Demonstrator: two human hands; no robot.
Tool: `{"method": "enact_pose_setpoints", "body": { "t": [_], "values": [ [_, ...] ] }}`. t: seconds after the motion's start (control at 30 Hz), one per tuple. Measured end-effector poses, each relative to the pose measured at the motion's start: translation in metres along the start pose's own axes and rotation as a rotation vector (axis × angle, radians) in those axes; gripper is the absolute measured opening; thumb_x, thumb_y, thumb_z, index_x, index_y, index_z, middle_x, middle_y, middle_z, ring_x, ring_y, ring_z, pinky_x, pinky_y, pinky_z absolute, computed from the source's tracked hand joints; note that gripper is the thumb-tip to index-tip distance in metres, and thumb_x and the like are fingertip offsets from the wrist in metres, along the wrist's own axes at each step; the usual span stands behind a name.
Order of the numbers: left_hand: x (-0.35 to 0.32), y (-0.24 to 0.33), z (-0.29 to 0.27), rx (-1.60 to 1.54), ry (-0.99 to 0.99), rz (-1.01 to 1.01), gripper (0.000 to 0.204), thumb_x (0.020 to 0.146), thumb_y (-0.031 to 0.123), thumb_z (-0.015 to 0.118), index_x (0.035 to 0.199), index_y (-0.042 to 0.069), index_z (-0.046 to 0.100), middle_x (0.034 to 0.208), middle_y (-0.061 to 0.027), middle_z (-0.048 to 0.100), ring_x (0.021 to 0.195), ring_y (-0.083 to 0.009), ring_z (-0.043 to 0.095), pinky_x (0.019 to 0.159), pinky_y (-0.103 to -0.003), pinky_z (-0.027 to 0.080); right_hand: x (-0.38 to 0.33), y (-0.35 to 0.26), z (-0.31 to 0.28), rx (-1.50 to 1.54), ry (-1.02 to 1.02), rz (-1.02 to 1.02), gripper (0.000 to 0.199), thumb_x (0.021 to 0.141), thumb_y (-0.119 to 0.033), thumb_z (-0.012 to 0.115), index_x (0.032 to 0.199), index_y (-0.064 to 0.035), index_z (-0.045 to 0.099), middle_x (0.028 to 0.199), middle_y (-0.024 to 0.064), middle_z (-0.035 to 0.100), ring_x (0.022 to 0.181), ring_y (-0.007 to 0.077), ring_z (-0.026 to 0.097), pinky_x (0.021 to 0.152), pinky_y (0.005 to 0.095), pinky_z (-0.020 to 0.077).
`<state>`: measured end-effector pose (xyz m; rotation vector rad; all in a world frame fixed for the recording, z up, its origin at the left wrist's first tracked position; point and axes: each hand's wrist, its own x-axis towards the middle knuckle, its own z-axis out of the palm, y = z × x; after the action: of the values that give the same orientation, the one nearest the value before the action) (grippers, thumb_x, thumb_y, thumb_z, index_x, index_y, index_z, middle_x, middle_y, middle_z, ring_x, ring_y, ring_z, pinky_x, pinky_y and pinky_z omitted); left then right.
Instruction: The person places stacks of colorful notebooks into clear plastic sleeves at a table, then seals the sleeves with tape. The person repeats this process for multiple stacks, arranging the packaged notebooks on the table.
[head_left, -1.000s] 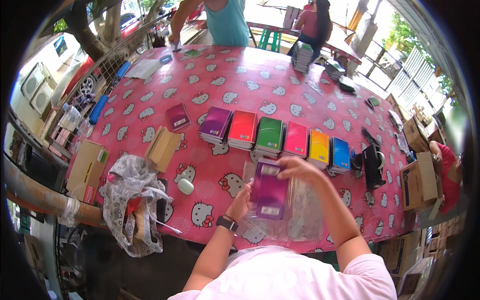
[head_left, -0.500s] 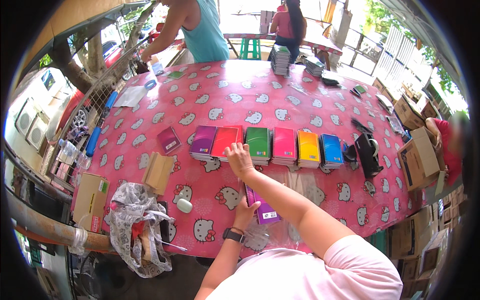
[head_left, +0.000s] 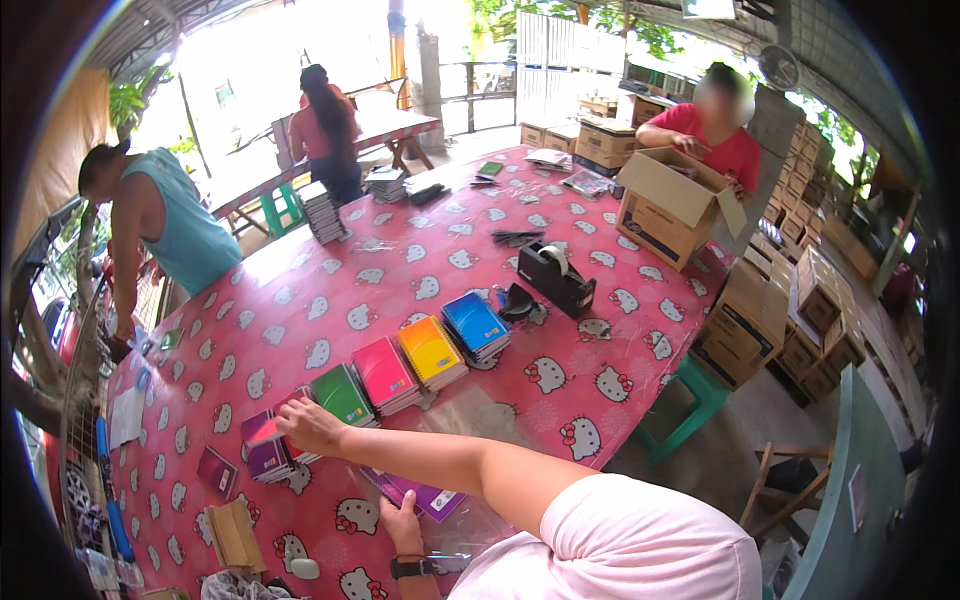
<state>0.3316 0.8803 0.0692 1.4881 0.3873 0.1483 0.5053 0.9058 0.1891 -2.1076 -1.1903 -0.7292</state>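
My left hand (head_left: 403, 522), with a dark wristband at its wrist, grips a purple spiral notebook (head_left: 436, 503) by its edge, thumb on top. My right hand (head_left: 312, 425) reaches across to the row of notebook stacks, its fingers closed on a red notebook (head_left: 262, 430); the fingers partly hide it. This red cover overlaps the purple stack (head_left: 266, 464) at the left end. Rightward from my hand run the green stack (head_left: 342, 393), pink stack (head_left: 385, 372), yellow stack (head_left: 431, 350) and blue stack (head_left: 477, 325). Clear plastic (head_left: 470, 425) lies beside the purple notebook.
A black tape dispenser (head_left: 556, 282) stands beyond the blue stack. Left of the row are a single maroon notebook (head_left: 216, 472) and a brown cardboard piece (head_left: 235, 538). A person in red works at an open carton (head_left: 668, 205); another in teal (head_left: 185, 215) leans over the far left.
My view has swung to the right, so the table appears turned and more cartons show. A red notebook now tilts toward the purple stack under my right hand. My left hand still holds the purple notebook.
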Motion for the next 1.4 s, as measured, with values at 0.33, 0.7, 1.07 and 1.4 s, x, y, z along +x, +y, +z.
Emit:
{"method": "enact_pose_setpoints", "body": {
  "t": [0.33,0.7,1.07,1.4],
  "values": [
    [-0.002,0.01,-0.018,-0.566,-0.142,-0.274,0.038,0.094,0.034,0.048,0.112,0.0,0.053,0.098,-0.0045,0.062,0.081,-0.0178,0.063,0.066,-0.027,0.052,-0.12,0.089,-0.125,1.185,-0.659,0.795,0.03,0.074,-0.011,0.067,0.101,0.0009,0.061,0.085,0.0068,0.064,0.076,0.0115,0.058,0.067,0.0281,0.0469],
    [-0.013,0.041,0.0,-0.175,-0.171,-0.05,0.034,0.081,0.008,0.064,0.111,-0.005,0.053,0.102,-0.0107,0.062,0.085,-0.0178,0.061,0.076,-0.031,0.05,-0.177,0.028,-0.116,0.126,-0.24,0.472,0.035,0.076,-0.02,0.066,0.108,-0.0059,0.058,0.105,0.0115,0.057,0.109,0.0306,0.049,0.088,0.0402,0.0428],
    [-0.025,0.073,0.002,-0.343,0.015,-0.138,0.038,0.082,0.008,0.064,0.115,-0.003,0.049,0.104,-0.0117,0.061,0.086,-0.0213,0.063,0.073,-0.034,0.053,-0.25,0.024,-0.148,-0.07,-0.586,0.433,0.066,0.081,-0.051,0.053,0.134,-0.0133,0.04,0.139,0.0107,0.036,0.131,0.0302,0.027,0.101,0.0562,0.0241],
    [-0.025,0.034,0.07,-0.496,0.022,-0.124,0.037,0.08,0.009,0.068,0.112,-0.002,0.052,0.103,-0.012,0.062,0.086,-0.0183,0.062,0.076,-0.032,0.052,-0.256,0.045,-0.136,0.675,-0.296,0.598,0.041,0.077,-0.026,0.063,0.114,-0.009,0.058,0.128,0.0164,0.048,0.123,0.0322,0.04,0.102,0.0464,0.0292]
  ]
}}
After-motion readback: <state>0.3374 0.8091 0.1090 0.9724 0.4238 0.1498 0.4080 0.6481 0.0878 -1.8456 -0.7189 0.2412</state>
